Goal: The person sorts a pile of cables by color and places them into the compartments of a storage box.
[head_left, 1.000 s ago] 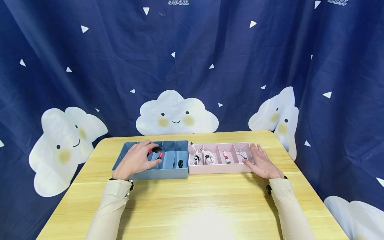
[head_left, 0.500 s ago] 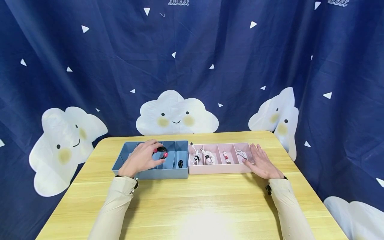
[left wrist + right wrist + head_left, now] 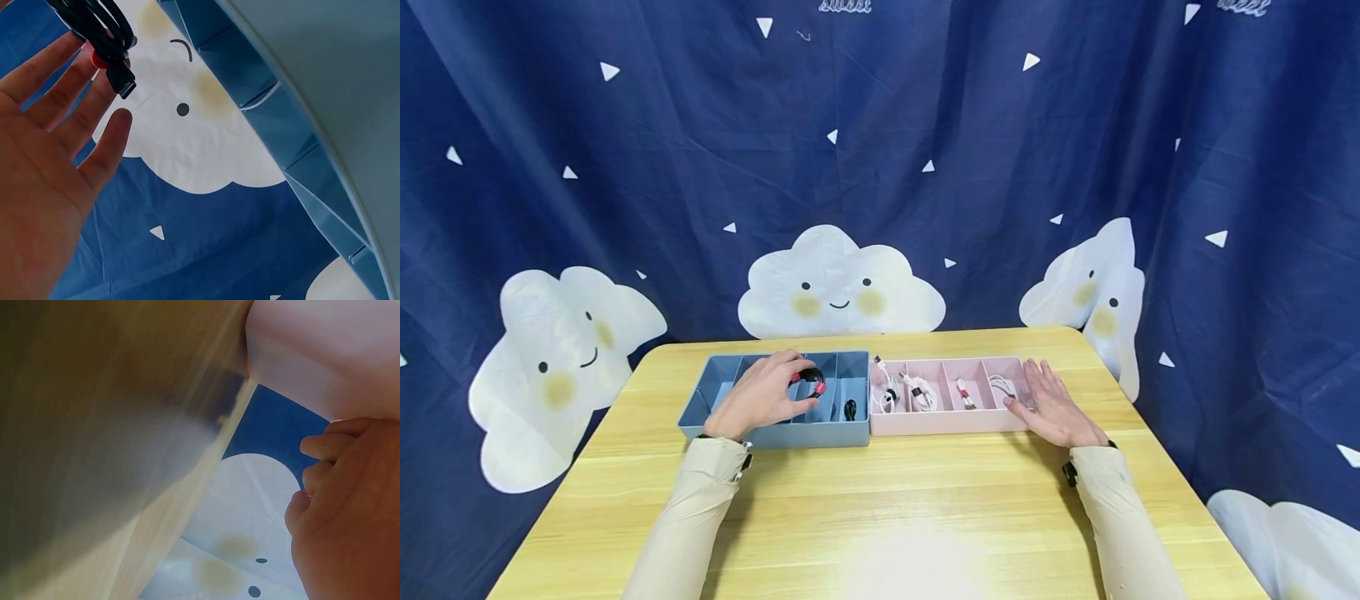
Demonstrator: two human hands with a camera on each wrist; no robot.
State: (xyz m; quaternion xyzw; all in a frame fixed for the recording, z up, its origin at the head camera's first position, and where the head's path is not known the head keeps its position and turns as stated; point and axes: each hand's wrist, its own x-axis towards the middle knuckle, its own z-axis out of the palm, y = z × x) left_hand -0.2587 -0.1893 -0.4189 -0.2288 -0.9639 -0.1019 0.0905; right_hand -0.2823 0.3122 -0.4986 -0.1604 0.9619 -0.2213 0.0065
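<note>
My left hand (image 3: 762, 397) holds a coiled black cable (image 3: 811, 379) with red ties over the blue box (image 3: 820, 435). In the left wrist view the cable (image 3: 103, 37) hangs at the fingertips, its plug end pointing down. A smaller black cable (image 3: 850, 409) lies in the blue box's rightmost compartment. My right hand (image 3: 1056, 408) rests against the right end of the pink box (image 3: 951, 423), thumb at the front corner and fingers stretched along the side. In the right wrist view that hand (image 3: 350, 500) lies beside the pink wall, its fingertips partly hidden.
White cables (image 3: 923, 395) lie bundled in the pink box's compartments, one with a red tie (image 3: 965, 393). The two boxes stand end to end on the wooden table (image 3: 820, 508). A dark blue curtain (image 3: 880, 167) with clouds hangs behind the table.
My left hand has moved to the right over the blue box with the black cable, slowing lately. My right hand has stayed in place.
</note>
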